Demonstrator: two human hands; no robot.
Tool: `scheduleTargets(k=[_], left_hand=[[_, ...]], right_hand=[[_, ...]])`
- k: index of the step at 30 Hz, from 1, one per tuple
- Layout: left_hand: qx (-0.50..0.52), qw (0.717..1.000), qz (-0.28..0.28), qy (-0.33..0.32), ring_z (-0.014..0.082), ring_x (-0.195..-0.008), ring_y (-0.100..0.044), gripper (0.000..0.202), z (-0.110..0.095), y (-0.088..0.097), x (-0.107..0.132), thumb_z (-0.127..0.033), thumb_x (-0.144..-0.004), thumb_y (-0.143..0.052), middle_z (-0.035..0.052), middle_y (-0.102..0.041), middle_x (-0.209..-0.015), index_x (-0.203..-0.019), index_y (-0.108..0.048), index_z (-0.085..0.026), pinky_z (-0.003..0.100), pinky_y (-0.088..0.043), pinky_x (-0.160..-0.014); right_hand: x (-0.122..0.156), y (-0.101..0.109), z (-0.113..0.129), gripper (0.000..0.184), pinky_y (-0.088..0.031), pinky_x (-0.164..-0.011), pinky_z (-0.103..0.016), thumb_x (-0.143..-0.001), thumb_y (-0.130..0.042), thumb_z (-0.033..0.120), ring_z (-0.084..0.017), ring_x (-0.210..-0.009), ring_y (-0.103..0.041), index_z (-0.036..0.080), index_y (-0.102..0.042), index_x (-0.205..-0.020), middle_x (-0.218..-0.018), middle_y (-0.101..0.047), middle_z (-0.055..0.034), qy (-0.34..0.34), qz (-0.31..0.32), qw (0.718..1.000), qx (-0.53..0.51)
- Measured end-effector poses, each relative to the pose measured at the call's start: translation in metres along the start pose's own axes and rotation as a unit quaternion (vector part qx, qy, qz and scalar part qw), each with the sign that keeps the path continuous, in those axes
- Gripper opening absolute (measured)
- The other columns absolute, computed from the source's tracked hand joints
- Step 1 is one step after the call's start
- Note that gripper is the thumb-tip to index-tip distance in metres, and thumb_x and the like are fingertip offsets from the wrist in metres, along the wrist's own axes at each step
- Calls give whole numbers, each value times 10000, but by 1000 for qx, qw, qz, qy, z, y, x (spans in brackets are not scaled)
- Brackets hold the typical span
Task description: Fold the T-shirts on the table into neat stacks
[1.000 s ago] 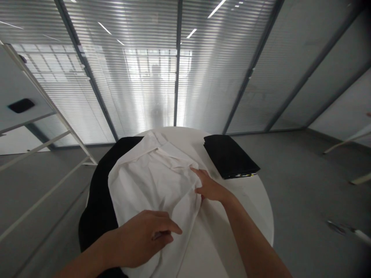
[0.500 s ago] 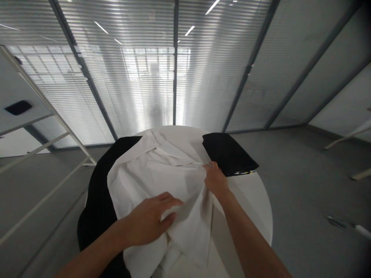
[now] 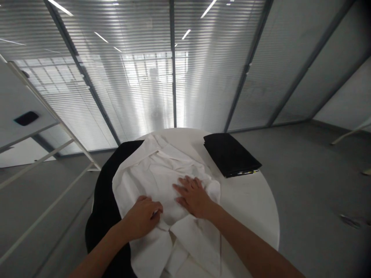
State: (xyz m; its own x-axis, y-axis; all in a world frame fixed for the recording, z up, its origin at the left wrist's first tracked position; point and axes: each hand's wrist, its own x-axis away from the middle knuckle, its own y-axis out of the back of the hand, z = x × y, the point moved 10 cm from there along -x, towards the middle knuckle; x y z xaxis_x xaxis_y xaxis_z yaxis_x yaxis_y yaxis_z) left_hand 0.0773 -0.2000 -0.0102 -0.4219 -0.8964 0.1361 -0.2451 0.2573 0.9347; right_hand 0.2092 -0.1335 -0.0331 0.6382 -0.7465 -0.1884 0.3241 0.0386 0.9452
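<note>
A white shirt lies spread over a round white table, its collar at the far side. My right hand lies flat on the middle of the shirt, fingers stretched out and open. My left hand rests on the shirt's near left part with its fingers curled down into the cloth, pinching a fold. The shirt's lower flaps hang toward me over the table's near edge.
A dark garment lies under the shirt and drapes over the table's left side. A folded black cloth stack sits at the far right of the table. A white metal frame stands to the left; glass walls with blinds behind.
My right hand has left the shirt's right edge near the black stack and come inward to lie flat on the shirt. The left hand drew back and curled on the cloth.
</note>
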Motion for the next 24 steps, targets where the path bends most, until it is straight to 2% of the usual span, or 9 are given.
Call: scheduleTargets(k=[4, 9, 12, 15, 17, 19, 20, 22, 24], left_hand=[[19, 999, 24, 24, 187, -835, -601, 257, 7, 9, 16, -206, -871, -425, 35, -650, -797, -977, -659, -224, 332, -410, -876], [82, 994, 58, 50, 166, -859, -589, 248, 7, 18, 38, -277, -903, -404, 16, -638, -881, -976, -640, -251, 277, -417, -804], [102, 990, 90, 41, 159, -857, -595, 237, 0, 18, 45, -278, -903, -411, 4, -646, -881, -958, -640, -255, 260, -407, -770], [105, 985, 131, 34, 155, -775, -598, 248, 3, 18, 44, -363, -905, -443, -9, -639, -803, -1000, -655, -277, 250, -393, -678], [110, 984, 136, 33, 153, -720, -594, 293, 14, 22, 33, -426, -903, -448, -12, -634, -768, -1065, -648, -286, 249, -390, -637], [108, 988, 106, 43, 157, -707, -602, 340, 32, 32, 11, -443, -910, -424, -2, -648, -778, -1118, -632, -271, 255, -408, -639], [93, 991, 76, 54, 164, -728, -611, 356, 44, 39, -5, -433, -912, -415, 12, -660, -806, -1138, -625, -256, 264, -424, -662], [22, 995, -17, 95, 200, -892, -623, 369, 71, 60, -41, -369, -906, -416, 61, -673, -954, -1190, -610, -236, 312, -447, -803], [-52, 988, -52, 134, 255, -1073, -579, 402, 93, 66, -76, -288, -879, -432, 111, -628, -1158, -1246, -590, -243, 396, -430, -920]], right_hand=[[18, -11, -5, 505, -140, -1152, -528, -985, -373, 455, -296, -1445, -219, 340, -367, -1477, -1560, -318, -42, 13, 29, 999, 23], [45, -14, -13, 529, -165, -1136, -583, -1001, -294, 483, -316, -1458, -181, 344, -278, -1511, -1584, -244, -41, 4, 67, 996, 51], [61, -9, -3, 534, -184, -1127, -593, -993, -328, 467, -330, -1453, -194, 345, -281, -1511, -1584, -241, -46, -13, 89, 995, 47], [62, 0, 5, 566, -276, -1092, -565, -932, -466, 474, -348, -1408, -302, 334, -378, -1474, -1552, -325, -65, -23, 132, 990, 33], [48, 10, 2, 516, -364, -1043, -503, -903, -507, 464, -324, -1317, -442, 321, -497, -1398, -1466, -469, -72, -22, 151, 988, 22], [21, 22, -12, 415, -426, -986, -416, -940, -433, 405, -259, -1166, -572, 289, -589, -1307, -1301, -617, -69, -36, 145, 989, 16], [4, 30, -25, 411, -431, -979, -388, -949, -400, 341, -242, -1139, -586, 252, -594, -1300, -1250, -644, -79, -59, 122, 990, 26], [-31, 42, -48, 446, -419, -981, -356, -902, -376, 156, -226, -1143, -575, 220, -606, -1279, -1228, -643, -89, -99, 82, 989, 67], [-62, 39, -64, 491, -435, -942, -353, -859, -380, 94, -232, -1141, -567, 261, -628, -1248, -1225, -629, -85, -122, 90, 985, 87]])
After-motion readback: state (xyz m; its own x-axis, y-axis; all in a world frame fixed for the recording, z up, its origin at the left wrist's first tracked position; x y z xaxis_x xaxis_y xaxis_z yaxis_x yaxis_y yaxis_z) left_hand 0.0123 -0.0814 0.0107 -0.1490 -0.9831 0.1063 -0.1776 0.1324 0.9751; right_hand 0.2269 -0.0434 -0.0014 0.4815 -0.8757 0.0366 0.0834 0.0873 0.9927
